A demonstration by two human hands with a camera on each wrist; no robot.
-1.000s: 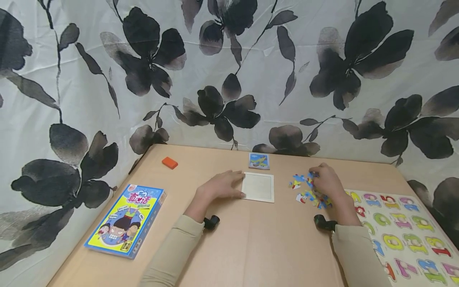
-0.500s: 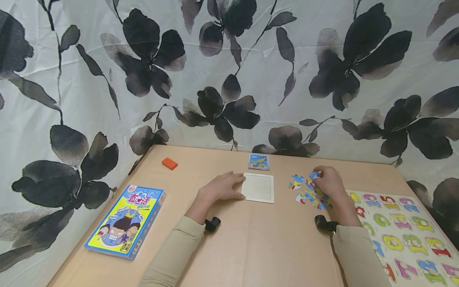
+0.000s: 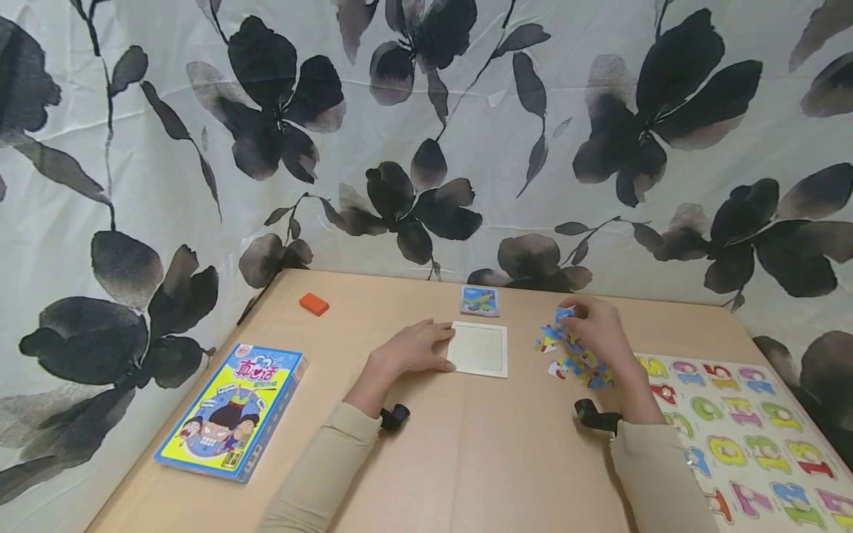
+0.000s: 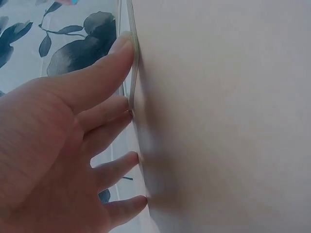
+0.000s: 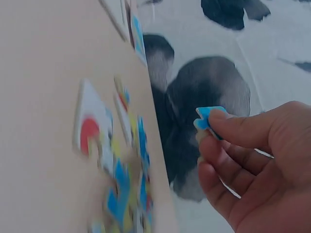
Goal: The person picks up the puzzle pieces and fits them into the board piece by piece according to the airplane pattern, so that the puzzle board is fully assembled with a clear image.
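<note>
In the head view my right hand (image 3: 600, 329) is raised over the far side of a pile of jigsaw pieces (image 3: 586, 366). Its thumb and fingertips pinch a blue jigsaw piece (image 3: 564, 314), seen closer in the right wrist view as a bright blue piece (image 5: 210, 112) with a notched edge. My left hand (image 3: 415, 350) lies at the left side of a white puzzle tray (image 3: 480, 349), thumb and fingers spread. The left wrist view has the thumb touching the tray's edge (image 4: 133, 73), while the other fingertips rest near the table surface.
Behind the tray lies a small blue picture card (image 3: 480, 300). An orange block (image 3: 314, 303) sits at the back left, and a yellow-and-blue box (image 3: 233, 411) at the left. A number board (image 3: 753, 437) fills the right side, near my right forearm.
My right hand has picked the blue jigsaw piece out of the pile, lifted it and moved slightly left. My left hand stays at the tray's side.
</note>
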